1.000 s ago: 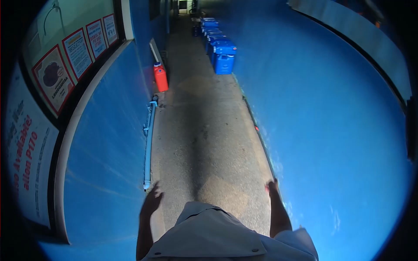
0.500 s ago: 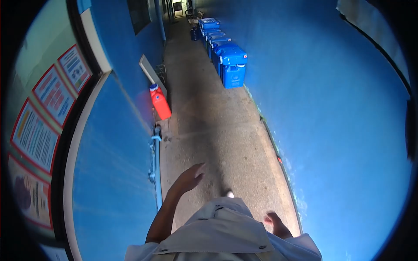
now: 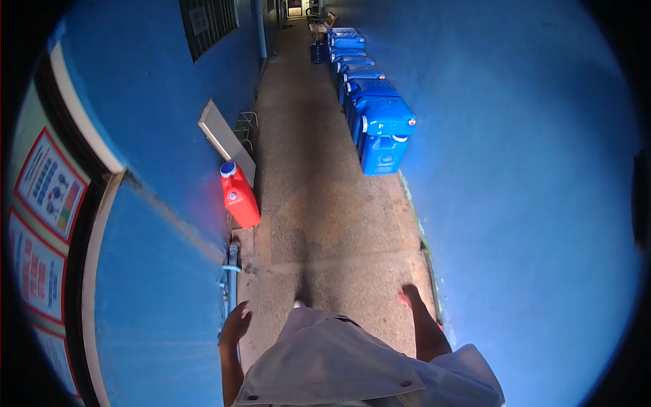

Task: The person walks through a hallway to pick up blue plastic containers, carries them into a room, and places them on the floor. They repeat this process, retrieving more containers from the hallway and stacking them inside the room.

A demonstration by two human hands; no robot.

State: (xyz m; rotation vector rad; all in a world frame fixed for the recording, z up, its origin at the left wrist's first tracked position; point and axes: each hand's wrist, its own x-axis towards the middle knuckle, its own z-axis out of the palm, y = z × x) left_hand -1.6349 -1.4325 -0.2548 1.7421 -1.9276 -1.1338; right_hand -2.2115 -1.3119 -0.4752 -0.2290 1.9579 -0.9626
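Observation:
My left hand (image 3: 235, 323) hangs low on the left, close to a light-blue pipe (image 3: 233, 271) on the wall. It holds nothing, and its fingers are loosely bent with the thumb apart. Swung forward over the concrete floor, my right hand (image 3: 410, 296) is also bare, its fingers slack and partly blurred. Neither hand touches anything. Ahead on the left stands a red jerrycan (image 3: 241, 198) with a blue cap. Several blue jerrycans (image 3: 384, 152) line the right wall, some lying on top of others.
A narrow concrete passage (image 3: 298, 183) runs ahead between blue walls. A pale board (image 3: 224, 139) and a wire rack (image 3: 247, 129) lean at the left wall beyond the red jerrycan. Posters (image 3: 51, 183) hang at far left. Farther along are a dark-blue container (image 3: 317, 53) and clutter.
I have moved forward, so the red and blue jerrycans appear nearer. My left hand has swung back and lower, while my right hand has come forward.

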